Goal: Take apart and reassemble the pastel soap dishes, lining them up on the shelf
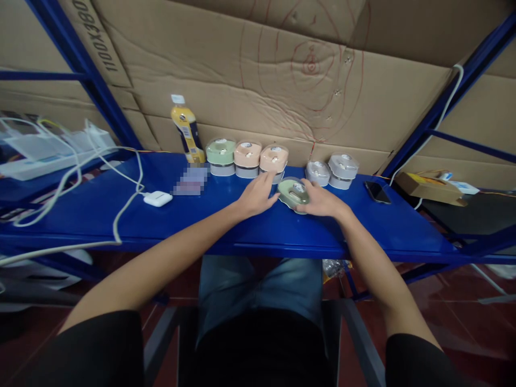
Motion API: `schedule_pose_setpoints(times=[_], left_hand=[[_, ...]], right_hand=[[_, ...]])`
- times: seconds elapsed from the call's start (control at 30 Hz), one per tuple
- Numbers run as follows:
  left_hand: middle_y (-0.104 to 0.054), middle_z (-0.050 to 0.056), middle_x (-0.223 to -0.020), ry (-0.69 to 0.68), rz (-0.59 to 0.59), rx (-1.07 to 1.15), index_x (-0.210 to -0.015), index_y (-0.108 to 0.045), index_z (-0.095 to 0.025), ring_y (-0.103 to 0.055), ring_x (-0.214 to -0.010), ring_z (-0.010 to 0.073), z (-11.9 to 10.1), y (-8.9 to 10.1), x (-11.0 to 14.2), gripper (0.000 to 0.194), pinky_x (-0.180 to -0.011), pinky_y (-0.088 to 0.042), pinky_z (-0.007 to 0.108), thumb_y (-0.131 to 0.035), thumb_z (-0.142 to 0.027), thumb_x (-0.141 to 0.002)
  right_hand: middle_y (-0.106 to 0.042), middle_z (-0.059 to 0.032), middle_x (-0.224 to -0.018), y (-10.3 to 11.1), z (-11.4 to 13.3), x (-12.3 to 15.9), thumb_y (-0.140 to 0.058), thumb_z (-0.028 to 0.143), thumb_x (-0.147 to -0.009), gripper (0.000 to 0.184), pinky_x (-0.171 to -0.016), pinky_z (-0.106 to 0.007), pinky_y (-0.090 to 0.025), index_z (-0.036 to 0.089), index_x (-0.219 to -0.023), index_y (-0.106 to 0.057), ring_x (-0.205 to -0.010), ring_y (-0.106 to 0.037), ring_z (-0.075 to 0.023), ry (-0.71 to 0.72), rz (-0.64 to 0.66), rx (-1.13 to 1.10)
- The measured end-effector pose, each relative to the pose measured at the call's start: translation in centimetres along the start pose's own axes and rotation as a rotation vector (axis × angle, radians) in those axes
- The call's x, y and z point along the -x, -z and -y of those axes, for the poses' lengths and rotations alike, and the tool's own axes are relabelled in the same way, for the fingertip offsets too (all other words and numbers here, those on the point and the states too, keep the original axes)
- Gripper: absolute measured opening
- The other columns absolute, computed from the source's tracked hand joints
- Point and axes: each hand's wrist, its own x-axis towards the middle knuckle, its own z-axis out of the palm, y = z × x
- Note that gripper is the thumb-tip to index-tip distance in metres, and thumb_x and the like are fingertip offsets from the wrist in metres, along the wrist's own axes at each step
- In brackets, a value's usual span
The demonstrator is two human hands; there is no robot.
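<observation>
A green lidded container (288, 192) with a clear top is tilted above the blue tabletop, gripped along its right side by my right hand (321, 200). My left hand (258, 196) is just left of it, fingers stretched out and thumb pointing toward the container; a small gap seems to part them. Behind my left hand stands a stack with a peach container (274, 159) on top. Left of that are another peach-topped stack (247, 156) and a green-topped stack (221, 152). Grey containers (343, 167) stand farther right, one single and one stacked.
A yellow drink bottle (187, 129) stands at the back left, near a blurred packet (191, 180). White cables and a white charger case (158, 199) lie on the left. A phone (378, 192) rests at right, by an open cardboard box (429, 188). Cardboard (201, 64) walls the back.
</observation>
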Motion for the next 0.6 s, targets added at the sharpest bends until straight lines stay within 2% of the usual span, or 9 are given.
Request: schedule_pose_setpoints(times=[0.1,0.2,0.33,0.43,0.6], left_hand=[[-0.042,0.026,-0.177,-0.074,-0.056,-0.122,-0.166,-0.049,-0.013,-0.036,-0.169,0.0463,0.0,1.4,-2.1,0.071,-0.138,-0.030,0.064,-0.069,-0.023,-0.098],[-0.035,0.023,-0.182,-0.021,-0.031,-0.180,-0.162,-0.056,-0.020,-0.027,-0.170,0.0517,0.1,1.9,-5.2,0.075,-0.138,-0.023,0.069,-0.080,-0.025,-0.091],[-0.047,0.028,-0.170,0.156,-0.002,-0.239,-0.159,-0.061,-0.018,-0.040,-0.159,0.0575,0.5,1.2,-9.1,0.074,-0.130,-0.031,0.072,-0.084,-0.036,-0.091],[-0.055,0.030,-0.163,0.231,-0.002,-0.267,-0.157,-0.060,-0.014,-0.047,-0.152,0.0589,1.0,0.4,-11.3,0.082,-0.126,-0.035,0.072,-0.087,-0.045,-0.086],[-0.060,0.035,-0.157,0.354,-0.003,-0.292,-0.154,-0.059,-0.006,-0.050,-0.149,0.0603,1.0,-0.3,-14.5,0.093,-0.123,-0.035,0.075,-0.090,-0.056,-0.081]], right_hand=[[-0.076,-0.0252,-0.143,0.9,-1.0,0.8,-0.081,0.072,-0.086,0.110,-0.102,-0.055,-0.062,0.019,-0.174,-0.042,-0.125,-0.076,-0.0481,-0.006,0.049,0.073],[-0.079,-0.0263,-0.136,1.0,-0.9,0.6,-0.072,0.083,-0.091,0.105,-0.096,-0.056,-0.062,0.019,-0.170,-0.048,-0.123,-0.078,-0.0507,-0.103,0.014,0.169],[-0.080,-0.0307,-0.134,0.4,-0.3,-1.5,-0.064,0.084,-0.098,0.099,-0.097,-0.055,-0.061,0.011,-0.165,-0.052,-0.123,-0.079,-0.0488,-0.180,-0.027,0.247],[-0.076,-0.0350,-0.139,0.0,0.0,-3.6,-0.062,0.081,-0.103,0.097,-0.104,-0.056,-0.059,0.006,-0.163,-0.052,-0.131,-0.076,-0.0482,-0.218,-0.053,0.263],[-0.074,-0.0363,-0.142,-0.7,0.5,-6.5,-0.066,0.064,-0.108,0.080,-0.109,-0.054,-0.058,0.005,-0.160,-0.053,-0.136,-0.073,-0.0472,-0.244,-0.101,0.220]])
